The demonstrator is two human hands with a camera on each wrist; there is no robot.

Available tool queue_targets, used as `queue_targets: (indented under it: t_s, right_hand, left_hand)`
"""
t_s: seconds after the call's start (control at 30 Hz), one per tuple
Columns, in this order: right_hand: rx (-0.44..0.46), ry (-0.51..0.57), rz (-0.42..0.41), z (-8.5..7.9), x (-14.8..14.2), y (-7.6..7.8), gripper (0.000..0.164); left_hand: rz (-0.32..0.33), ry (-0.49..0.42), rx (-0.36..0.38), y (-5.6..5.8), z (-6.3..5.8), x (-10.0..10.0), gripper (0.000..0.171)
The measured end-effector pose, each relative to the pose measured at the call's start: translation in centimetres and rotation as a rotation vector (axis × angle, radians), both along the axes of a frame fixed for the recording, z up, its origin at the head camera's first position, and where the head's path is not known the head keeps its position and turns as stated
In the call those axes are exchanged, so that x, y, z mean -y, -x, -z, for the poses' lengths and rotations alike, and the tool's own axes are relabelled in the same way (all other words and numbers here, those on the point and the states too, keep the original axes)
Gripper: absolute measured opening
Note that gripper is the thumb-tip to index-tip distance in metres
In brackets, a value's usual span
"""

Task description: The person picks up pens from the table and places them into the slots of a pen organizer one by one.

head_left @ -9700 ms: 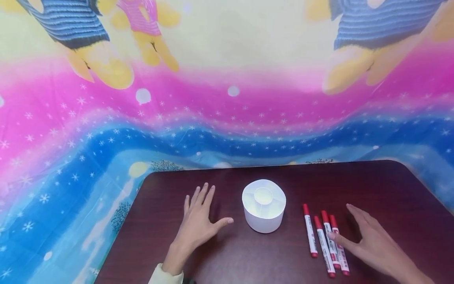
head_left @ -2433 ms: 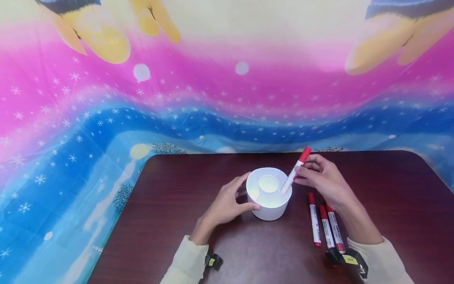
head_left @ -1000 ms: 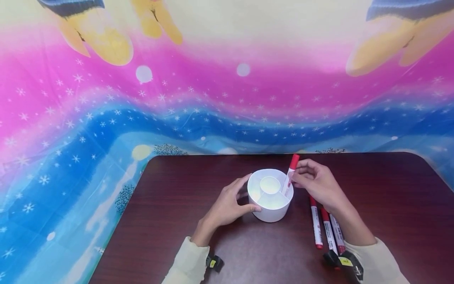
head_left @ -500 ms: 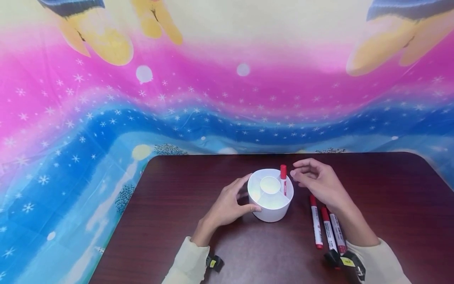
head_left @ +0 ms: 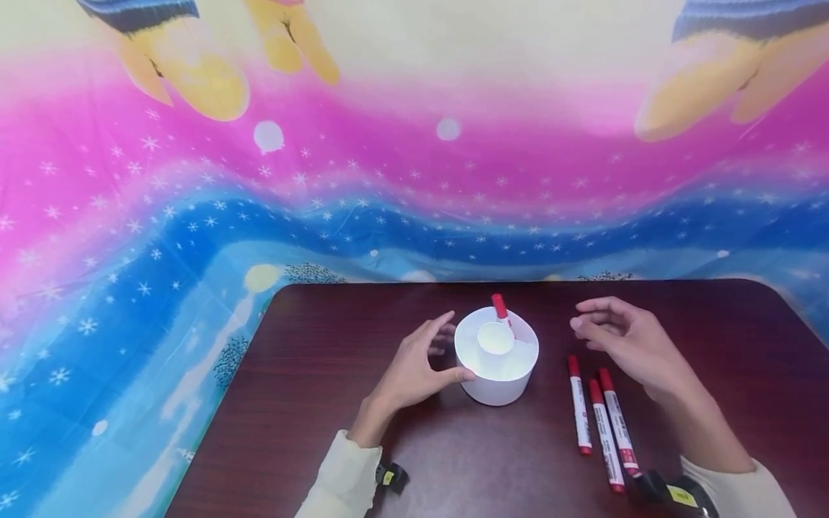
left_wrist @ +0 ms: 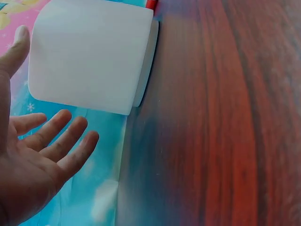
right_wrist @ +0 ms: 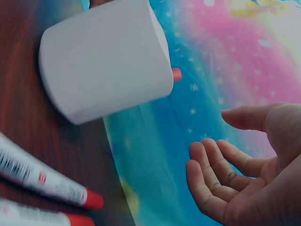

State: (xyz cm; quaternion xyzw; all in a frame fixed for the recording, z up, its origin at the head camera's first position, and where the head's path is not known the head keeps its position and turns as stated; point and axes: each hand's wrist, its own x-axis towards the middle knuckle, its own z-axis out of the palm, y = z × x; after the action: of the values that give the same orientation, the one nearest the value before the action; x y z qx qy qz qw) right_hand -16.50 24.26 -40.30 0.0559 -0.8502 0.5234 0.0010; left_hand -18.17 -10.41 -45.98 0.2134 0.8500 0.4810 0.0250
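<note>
Red-capped and white, one marker (head_left: 502, 314) leans cap-up, tipped leftward, in the upright white holder (head_left: 495, 391). Three markers (head_left: 605, 437) lie on the table (head_left: 363, 316), caps pointing away from the person, print too blurred to read. Left hand (head_left: 411, 368) spreads wide beside the holder; right hand (head_left: 637, 345) hovers, loosely bent.

Tub (head_left: 496, 392) on your table (head_left: 363, 324), one marker (head_left: 501, 308) inside at 12 o'clock, three markers (head_left: 606, 435) at 4, your left hand (head_left: 411, 368) at 9, right hand (head_left: 631, 344) at 3
</note>
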Motion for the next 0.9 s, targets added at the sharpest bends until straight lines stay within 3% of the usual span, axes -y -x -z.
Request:
queue_targets:
  t_s: [0.27,0.63,0.9]
  right_hand:
    - [-0.005,-0.020,0.016,0.6,-2.2,-1.1,0.040]
    - [0.037,0.038,0.016,2.3,-4.2,-2.4,0.031]
    - [0.140,0.034,0.020,3.7,-5.2,-3.4,0.051]
  left_hand:
    - [0.032,0.001,0.009,0.0,-0.1,-0.1,0.102]
    - [0.053,0.004,0.025,-0.3,0.2,-0.7,0.103]
    - [0.086,0.000,-0.020,-0.3,0.5,-0.8,0.110]
